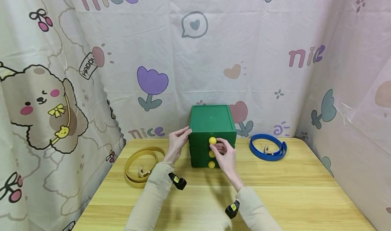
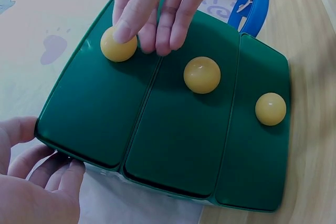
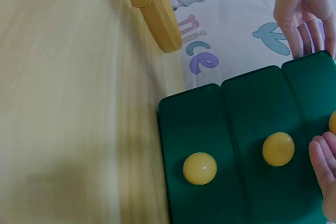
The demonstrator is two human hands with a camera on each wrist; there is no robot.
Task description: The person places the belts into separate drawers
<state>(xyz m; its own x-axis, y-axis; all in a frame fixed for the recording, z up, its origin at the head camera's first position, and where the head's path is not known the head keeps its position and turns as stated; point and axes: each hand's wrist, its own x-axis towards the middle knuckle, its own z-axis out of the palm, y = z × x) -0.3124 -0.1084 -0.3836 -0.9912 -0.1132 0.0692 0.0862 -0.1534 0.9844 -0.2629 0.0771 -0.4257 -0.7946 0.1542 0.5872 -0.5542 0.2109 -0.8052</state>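
A small green drawer cabinet (image 1: 200, 151) stands on the table, with three drawers stacked one above another. Each drawer front has a round yellow knob, and all the drawers sit closed. My right hand (image 1: 226, 158) pinches the top knob (image 2: 116, 50) between thumb and fingers, its other fingers lying close to the drawer front. At the cabinet's upper left front corner, my left hand (image 1: 176, 142) holds on, thumb at the top edge and fingers along the side. The middle knob (image 2: 202, 75) and bottom knob (image 2: 271, 109) are untouched.
A coiled yellow belt (image 1: 129, 176) lies on the wooden table left of the cabinet, near my left forearm. To the right lies a coiled blue belt (image 1: 268, 157) with a metal buckle. Printed curtains (image 1: 198, 71) hang behind and on both sides.
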